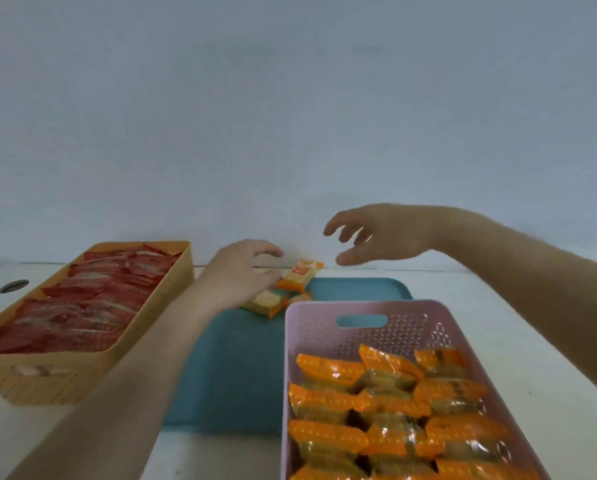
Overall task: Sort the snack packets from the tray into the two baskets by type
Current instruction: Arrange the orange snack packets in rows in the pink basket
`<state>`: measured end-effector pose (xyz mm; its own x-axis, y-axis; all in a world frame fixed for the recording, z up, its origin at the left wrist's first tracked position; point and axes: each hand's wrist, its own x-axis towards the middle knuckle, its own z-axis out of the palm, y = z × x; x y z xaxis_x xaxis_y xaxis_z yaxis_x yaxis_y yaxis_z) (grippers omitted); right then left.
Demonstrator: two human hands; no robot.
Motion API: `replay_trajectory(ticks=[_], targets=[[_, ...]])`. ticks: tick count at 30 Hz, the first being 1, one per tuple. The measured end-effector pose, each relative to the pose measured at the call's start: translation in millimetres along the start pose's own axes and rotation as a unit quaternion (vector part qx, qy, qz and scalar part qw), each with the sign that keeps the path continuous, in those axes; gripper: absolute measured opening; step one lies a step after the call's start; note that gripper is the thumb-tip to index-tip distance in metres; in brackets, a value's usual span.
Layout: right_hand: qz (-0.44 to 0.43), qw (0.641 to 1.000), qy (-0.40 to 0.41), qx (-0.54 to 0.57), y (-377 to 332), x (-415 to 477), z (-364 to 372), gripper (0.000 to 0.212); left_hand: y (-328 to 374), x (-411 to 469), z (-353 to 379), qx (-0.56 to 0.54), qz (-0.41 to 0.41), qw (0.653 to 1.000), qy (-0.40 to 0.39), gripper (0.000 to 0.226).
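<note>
Blue tray point(221, 375): flat on the white table point(498, 341), between the two baskets; its near right part hidden under the pink basket. Almost bare. Only a small cluster of orange packets left, at the far edge, towards the middle.

Upper packet point(299, 276): orange ends, pale middle. Long axis slanted, running from the near left up to the far right; far end tipped past the tray's far edge. Appears raised at that end, resting on or against the left hand's fingertips; exact contact not clear.

Lower packet point(265, 302): same kind, just near of the first, partly under the left hand. Long axis roughly crosswise to the tray, orange end pointing right. A third orange scrap beside it, too small to make out.

Yellow basket point(82, 379): left edge of the table, filled with red packets point(82, 306) in overlapping rows.

Pink basket point(311, 320): near right, holding orange packets point(387, 403) in loose rows; far end by the handle slot unfilled.

Left hand point(241, 271): down over the remaining cluster, fingers curled narrow around the packets; grip on one likely, not certain.

Right hand point(376, 233): raised above the tray's far right corner, fingers spread wide, nothing held.

Progress, as judged: sorting nearly complete. No red packets visible on the tray. Left to do: the last two or three orange packets into the pink basket.
</note>
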<state>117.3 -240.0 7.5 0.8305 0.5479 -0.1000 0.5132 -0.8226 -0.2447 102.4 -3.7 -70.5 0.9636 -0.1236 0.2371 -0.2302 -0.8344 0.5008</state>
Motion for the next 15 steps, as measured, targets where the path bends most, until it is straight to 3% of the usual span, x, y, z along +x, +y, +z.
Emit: replay_trajectory(ticks=[2, 4, 7, 11, 15], targets=[[0.002, 0.998, -0.054, -0.04, 13, 28, 19, 0.074, -10, 12, 21, 0.057, 0.006, 0.993, -0.102, 0.083], [-0.017, 0.99, -0.064, -0.124, 23, 52, 36, 0.091, -15, 23, 38, 0.107, -0.014, 0.982, -0.156, 0.108], [-0.045, 0.974, -0.073, -0.209, 29, 80, 58, 0.104, -23, 28, 52, 0.127, 0.0, 0.971, -0.202, 0.093], [-0.069, 0.964, -0.119, -0.227, 25, 97, 71, 0.107, -30, 24, 54, 0.187, 0.053, 0.95, -0.246, 0.061], [-0.075, 0.947, -0.141, -0.279, 16, 99, 70, 0.102, -39, 24, 43, 0.169, 0.077, 0.936, -0.299, 0.065]])
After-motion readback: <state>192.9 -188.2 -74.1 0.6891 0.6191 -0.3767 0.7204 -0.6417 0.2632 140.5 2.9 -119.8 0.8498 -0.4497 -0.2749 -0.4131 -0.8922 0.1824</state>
